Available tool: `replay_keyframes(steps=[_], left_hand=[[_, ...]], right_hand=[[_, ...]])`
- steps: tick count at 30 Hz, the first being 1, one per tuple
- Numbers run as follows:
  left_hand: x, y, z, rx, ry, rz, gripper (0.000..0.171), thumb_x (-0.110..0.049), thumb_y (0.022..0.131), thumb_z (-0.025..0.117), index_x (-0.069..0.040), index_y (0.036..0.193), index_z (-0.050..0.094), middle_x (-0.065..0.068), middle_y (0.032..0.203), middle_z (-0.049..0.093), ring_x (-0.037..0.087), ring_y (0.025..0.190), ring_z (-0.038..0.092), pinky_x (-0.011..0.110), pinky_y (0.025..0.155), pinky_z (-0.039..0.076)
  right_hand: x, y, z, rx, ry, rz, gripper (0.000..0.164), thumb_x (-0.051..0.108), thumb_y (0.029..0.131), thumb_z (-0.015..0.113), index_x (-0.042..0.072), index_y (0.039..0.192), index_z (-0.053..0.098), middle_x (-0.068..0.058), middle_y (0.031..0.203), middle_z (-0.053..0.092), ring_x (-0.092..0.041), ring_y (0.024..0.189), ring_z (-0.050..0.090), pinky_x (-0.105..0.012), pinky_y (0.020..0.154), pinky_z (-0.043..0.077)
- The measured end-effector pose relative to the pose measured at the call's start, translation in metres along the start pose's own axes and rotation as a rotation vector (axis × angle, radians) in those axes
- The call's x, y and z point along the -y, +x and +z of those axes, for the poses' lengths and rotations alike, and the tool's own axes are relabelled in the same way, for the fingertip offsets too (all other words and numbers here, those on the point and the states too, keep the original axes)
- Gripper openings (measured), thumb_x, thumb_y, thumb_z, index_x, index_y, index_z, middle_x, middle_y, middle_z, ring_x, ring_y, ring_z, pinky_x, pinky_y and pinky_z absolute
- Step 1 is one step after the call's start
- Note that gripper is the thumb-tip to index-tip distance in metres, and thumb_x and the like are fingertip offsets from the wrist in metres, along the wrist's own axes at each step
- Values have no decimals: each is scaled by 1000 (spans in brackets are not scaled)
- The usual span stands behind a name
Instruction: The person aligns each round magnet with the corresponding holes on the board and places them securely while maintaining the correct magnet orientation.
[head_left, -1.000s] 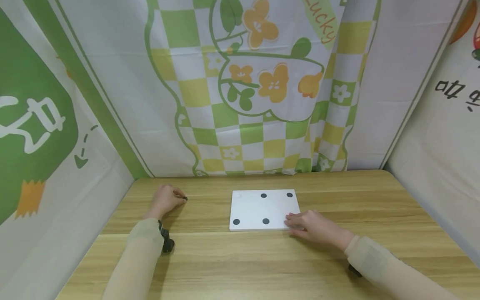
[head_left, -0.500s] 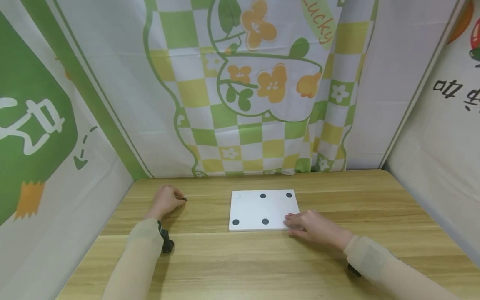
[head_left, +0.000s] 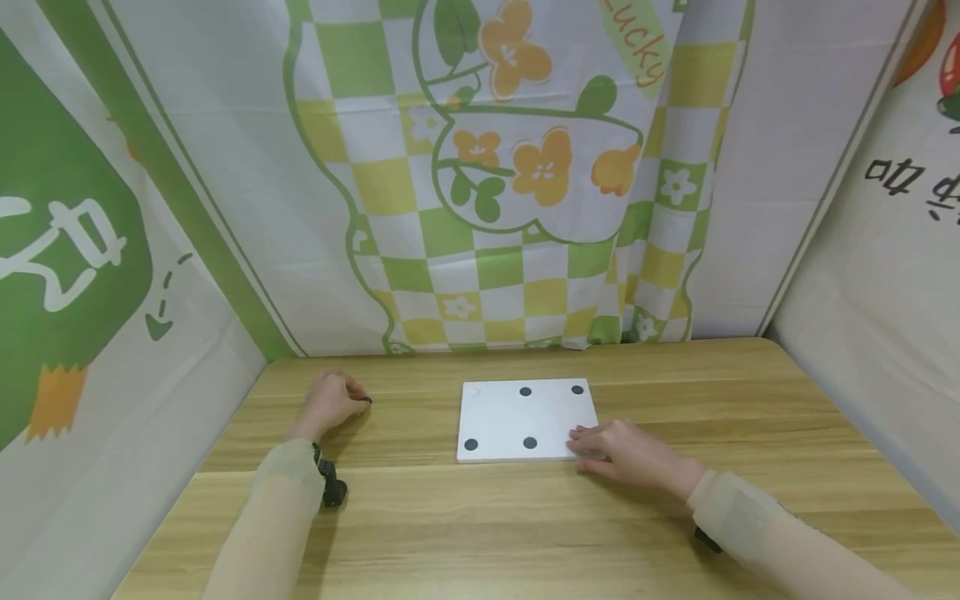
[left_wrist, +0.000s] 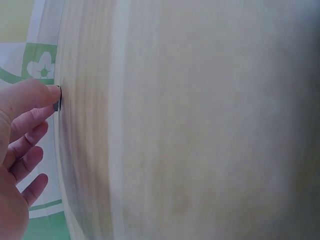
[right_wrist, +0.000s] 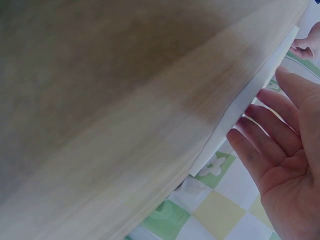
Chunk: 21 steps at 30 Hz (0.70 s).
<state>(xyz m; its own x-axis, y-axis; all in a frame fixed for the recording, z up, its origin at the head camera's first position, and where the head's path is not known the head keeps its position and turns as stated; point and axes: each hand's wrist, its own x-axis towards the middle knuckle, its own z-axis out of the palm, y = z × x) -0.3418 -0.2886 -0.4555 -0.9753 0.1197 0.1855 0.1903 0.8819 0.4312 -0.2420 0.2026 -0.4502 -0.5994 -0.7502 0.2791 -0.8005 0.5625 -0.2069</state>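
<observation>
At the far left of the table, my left hand [head_left: 334, 402] pinches a small black disc [left_wrist: 57, 102] between thumb and index finger. The disc is held on edge at the tabletop, and the other fingers are loosely bent away from it. A flat white board [head_left: 495, 418] lies near the middle, with several black round spots [head_left: 530, 442] on its face. Its back left corner has a faint pale round mark [head_left: 475, 392] instead. My right hand [head_left: 626, 454] rests its fingertips on the board's front right corner, covering that part. In the right wrist view its fingers [right_wrist: 270, 132] are fairly straight along the board's edge.
The wooden table [head_left: 480, 525] runs back to a checked green, yellow and white curtain [head_left: 495, 275]. Printed cloth walls [head_left: 885, 317] stand at left and right. A black wrist device [head_left: 331, 483] sits on the left forearm.
Both hands and the board stay practically where they were. The disc in my left fingers has turned slightly and shows as a thinner sliver in the head view.
</observation>
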Motion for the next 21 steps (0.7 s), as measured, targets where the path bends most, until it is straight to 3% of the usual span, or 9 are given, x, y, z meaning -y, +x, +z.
replay_keyframes(steps=[12, 21], left_hand=[[-10, -3, -4, 20, -22, -33, 14, -24, 75, 76, -11, 81, 72, 18, 111, 62, 40, 112, 44, 63, 99, 26], [-15, -1, -4, -2, 11, -26, 14, -24, 73, 76, -12, 81, 73, 13, 98, 66, 37, 106, 48, 55, 96, 34]], right_hand=[[1, 0, -1, -6, -4, -14, 29, 23, 87, 69, 6, 110, 70, -10, 111, 69, -23, 107, 66, -37, 91, 54], [2, 0, -1, -7, -3, -10, 30, 24, 87, 69, 5, 110, 70, -11, 112, 69, -24, 107, 65, -38, 91, 54]])
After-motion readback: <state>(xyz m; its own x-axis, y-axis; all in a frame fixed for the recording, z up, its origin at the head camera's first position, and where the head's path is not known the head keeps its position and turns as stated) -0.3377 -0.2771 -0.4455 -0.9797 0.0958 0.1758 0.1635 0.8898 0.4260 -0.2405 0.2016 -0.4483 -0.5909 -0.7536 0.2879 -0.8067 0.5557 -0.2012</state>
